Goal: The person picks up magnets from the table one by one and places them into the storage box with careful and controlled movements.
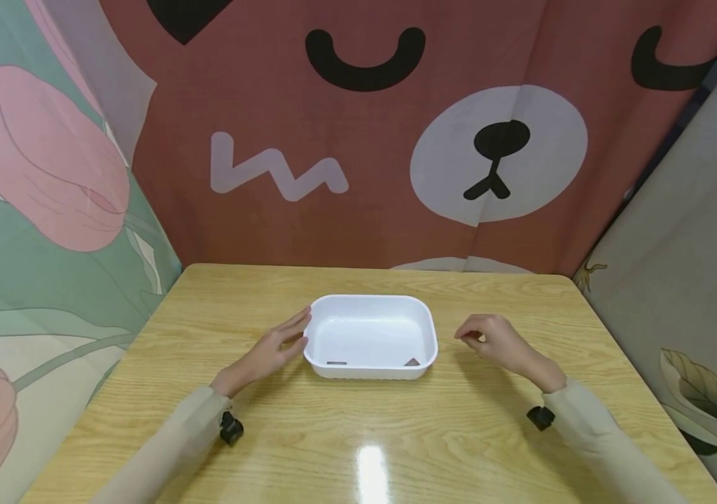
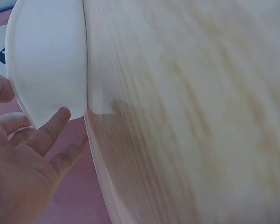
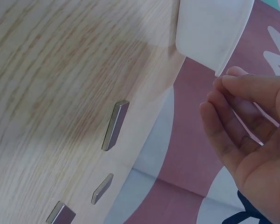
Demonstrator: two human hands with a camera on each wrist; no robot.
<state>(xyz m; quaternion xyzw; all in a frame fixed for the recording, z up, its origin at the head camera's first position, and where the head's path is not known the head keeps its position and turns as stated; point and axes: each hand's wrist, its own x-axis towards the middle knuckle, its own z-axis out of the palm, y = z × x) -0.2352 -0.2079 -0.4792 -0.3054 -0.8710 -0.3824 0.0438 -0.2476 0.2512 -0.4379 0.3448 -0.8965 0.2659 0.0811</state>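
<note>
A white rectangular plastic tray (image 1: 371, 373) with rounded corners stands near the middle of the table. My left hand (image 1: 273, 350) touches its left end with spread, fairly straight fingers; the left wrist view shows those fingers (image 2: 51, 130) against the tray's outer wall (image 2: 49, 56). Two small dark flat pieces, one a triangle (image 1: 412, 362), show at the tray's near inner side. Right of the tray and apart from it, my right hand (image 1: 497, 343) hovers with loosely curled fingers, thumb near the fingertips (image 3: 207, 109). No thing shows between them.
Several small flat metallic bars, one of them a longer bar (image 3: 115, 126), lie on the wooden table (image 1: 308, 434) in the right wrist view. Printed curtains hang behind the table (image 1: 358, 231) and on both sides.
</note>
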